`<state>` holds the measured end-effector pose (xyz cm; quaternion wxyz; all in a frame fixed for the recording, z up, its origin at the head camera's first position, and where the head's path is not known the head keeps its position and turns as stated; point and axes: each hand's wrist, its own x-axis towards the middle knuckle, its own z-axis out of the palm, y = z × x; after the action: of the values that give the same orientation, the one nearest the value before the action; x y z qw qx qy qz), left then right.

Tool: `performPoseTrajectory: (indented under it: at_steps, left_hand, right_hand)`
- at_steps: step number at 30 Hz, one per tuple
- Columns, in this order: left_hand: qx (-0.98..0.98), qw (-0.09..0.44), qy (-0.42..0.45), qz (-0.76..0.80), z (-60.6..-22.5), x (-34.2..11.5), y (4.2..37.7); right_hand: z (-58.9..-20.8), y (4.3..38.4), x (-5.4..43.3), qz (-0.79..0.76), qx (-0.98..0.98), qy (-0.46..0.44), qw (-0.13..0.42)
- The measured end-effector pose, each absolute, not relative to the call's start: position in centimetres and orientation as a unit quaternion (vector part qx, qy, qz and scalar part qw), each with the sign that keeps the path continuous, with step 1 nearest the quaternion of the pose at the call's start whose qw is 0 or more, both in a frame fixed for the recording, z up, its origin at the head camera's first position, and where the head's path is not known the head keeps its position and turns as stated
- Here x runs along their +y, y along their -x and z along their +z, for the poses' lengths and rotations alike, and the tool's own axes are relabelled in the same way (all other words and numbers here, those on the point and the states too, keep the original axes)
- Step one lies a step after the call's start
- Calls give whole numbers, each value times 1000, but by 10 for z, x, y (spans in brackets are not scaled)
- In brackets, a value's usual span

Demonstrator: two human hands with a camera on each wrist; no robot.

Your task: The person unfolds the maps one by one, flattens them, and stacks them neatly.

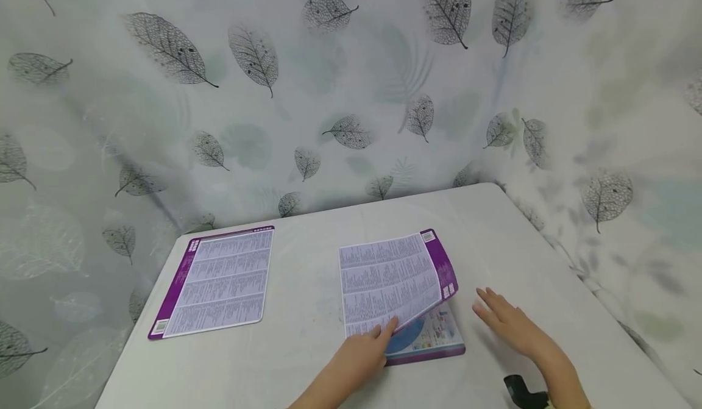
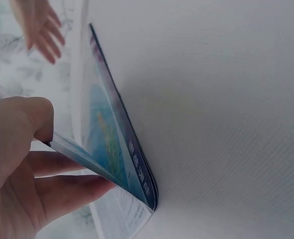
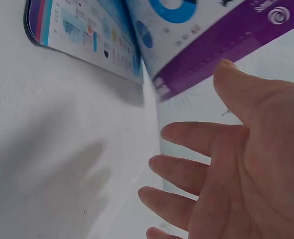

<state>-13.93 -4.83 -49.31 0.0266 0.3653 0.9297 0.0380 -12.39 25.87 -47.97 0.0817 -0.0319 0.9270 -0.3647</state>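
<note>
My left hand (image 1: 355, 360) pinches the near edge of a text-covered laminated sheet (image 1: 386, 275) with a purple band. Thumb above and fingers below, it bends that edge up in the left wrist view. Beneath it lies another laminated sheet (image 1: 430, 339), its coloured pictures and purple border showing at the near right. The raised sheet hides the rest. My right hand (image 1: 510, 323) hovers to the right of the sheets with its fingers spread and nothing in them. From the right wrist view, the raised sheet's underside (image 3: 171, 35) carries blue graphics and a purple strip.
A similar purple-edged text sheet (image 1: 222, 284) lies flat on the left side of the white table (image 1: 307, 348). Leaf-patterned curtains (image 1: 340, 92) hang behind and beside the table. A black object (image 1: 523, 391) is by my right forearm.
</note>
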Motion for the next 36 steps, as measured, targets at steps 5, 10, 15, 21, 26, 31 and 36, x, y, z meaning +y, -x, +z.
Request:
performPoseTrajectory:
  at_steps: [5, 10, 15, 21, 26, 31, 36]
  left_hand:
    - [920, 6, -360, 156, -494, -61, 140]
    - [907, 12, -335, 253, -491, -72, 136]
    - [897, 38, -289, 334, -490, -82, 131]
    - [857, 42, -253, 446, -493, -93, 127]
    - [811, 42, -232, 536, -496, -104, 126]
    - [824, 52, -159, 541, -498, -116, 124]
    - [837, 89, -63, 537, -499, -126, 120]
  right_hand:
    - [-482, 124, 248, -365, 924, 46, 108]
    - [-486, 125, 239, -356, 925, 57, 122]
    - [-492, 125, 233, -336, 931, 54, 131]
    - [-495, 126, 228, -331, 933, 58, 131]
    - [-497, 127, 222, -326, 935, 64, 128]
    - [-500, 128, 217, -316, 937, 64, 136]
    - [-503, 129, 215, -301, 941, 58, 141]
